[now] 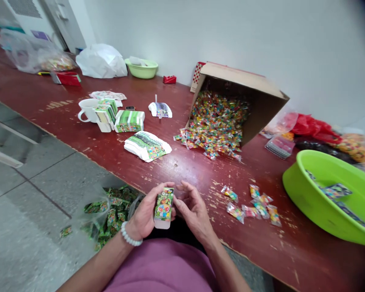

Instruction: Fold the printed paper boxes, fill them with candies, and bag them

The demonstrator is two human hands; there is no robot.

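Note:
A small green printed carton [163, 206] with a white flap at its near end rests in my left hand [144, 211], with the fingers wrapped round its side. Just right of the carton is my right hand [193, 209], its thumb and fingers apart and nothing visible between them. Its thumb tip comes close to the carton's edge; whether they touch I cannot tell. Several clear-wrapped colourful candies [260, 206] lie on the red table to the right of my right hand. Beyond both hands lies a stack of flattened green cartons [147, 147].
A tipped cardboard box [243, 71] spills wrapped candies [217, 121] onto the worn red table [200, 170]. At right stands a green basin [310, 202]. A white mug [86, 109] stands by more carton stacks [130, 121]. Below the edge, a plastic bag [88, 215] holds green packets.

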